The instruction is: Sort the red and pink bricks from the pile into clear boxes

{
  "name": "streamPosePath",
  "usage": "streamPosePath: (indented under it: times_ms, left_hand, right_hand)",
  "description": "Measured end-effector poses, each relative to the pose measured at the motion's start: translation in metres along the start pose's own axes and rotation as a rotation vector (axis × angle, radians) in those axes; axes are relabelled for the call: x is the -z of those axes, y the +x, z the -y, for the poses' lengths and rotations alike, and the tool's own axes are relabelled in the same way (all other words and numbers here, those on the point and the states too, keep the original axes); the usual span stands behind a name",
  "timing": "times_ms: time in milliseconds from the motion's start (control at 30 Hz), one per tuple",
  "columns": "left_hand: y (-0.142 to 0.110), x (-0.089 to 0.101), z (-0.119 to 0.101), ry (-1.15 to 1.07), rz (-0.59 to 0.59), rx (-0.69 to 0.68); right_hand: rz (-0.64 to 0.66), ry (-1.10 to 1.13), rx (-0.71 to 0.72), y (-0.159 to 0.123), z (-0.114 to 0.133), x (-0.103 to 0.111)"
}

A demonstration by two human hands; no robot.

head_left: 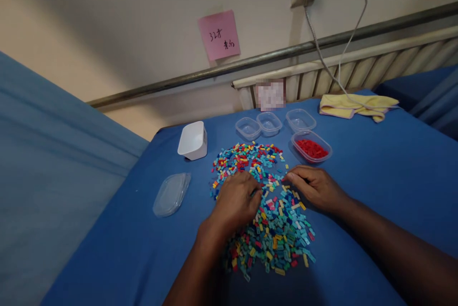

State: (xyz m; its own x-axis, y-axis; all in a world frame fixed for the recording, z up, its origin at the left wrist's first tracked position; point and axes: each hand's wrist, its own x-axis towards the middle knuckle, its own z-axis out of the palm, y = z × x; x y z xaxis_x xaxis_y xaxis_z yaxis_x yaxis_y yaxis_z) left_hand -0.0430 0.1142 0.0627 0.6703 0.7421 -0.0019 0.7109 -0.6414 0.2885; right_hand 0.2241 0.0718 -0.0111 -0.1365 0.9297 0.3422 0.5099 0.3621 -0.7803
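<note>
Small plastic bricks (282, 229) in many colours lie spread in a wide heap on the blue cloth. My left hand (239, 198) rests over the heap's left side, its fingers curled down; whatever they hold is hidden beneath. At the heap's right edge, my right hand (317, 187) is closed in a pinch, with a small red brick (284, 178) at its fingertips. Just beyond that hand stands a clear plastic tub (327, 149) holding many red bricks (310, 148).
Three more clear tubs, the left (247, 129), middle (269, 125) and right one (301, 121), stand behind the heap. A white box (193, 141) and clear lids (171, 195) lie left. A yellow cloth (352, 106) and a cable (324, 60) are at back right.
</note>
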Motion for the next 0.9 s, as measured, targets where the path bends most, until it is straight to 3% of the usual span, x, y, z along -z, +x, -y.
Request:
streamPosePath:
  times_ms: [167,300,567,667,800,900]
  left_hand:
    - [0.022,-0.006,-0.006,0.194,0.068,0.008]
    - [0.027,-0.006,-0.015,0.219,0.116,0.021]
    - [0.025,-0.012,-0.02,0.179,0.068,-0.033]
    - [0.018,-0.001,-0.003,0.087,-0.01,0.089]
    - [-0.001,0.018,0.038,-0.064,-0.106,0.36]
    - [-0.014,0.021,0.062,-0.147,-0.153,0.385]
  right_hand:
    - [0.013,0.051,-0.027,0.0,-0.003,-0.001]
    - [0.026,0.058,-0.038,-0.001,-0.003,-0.001]
    - [0.007,0.043,-0.03,-0.002,-0.004,0.0]
    - [0.0,0.044,-0.041,-0.003,-0.003,0.001]
    - [-0.012,0.046,-0.058,-0.005,-0.004,0.002]
    - [0.0,0.047,-0.076,-0.006,-0.006,0.002]
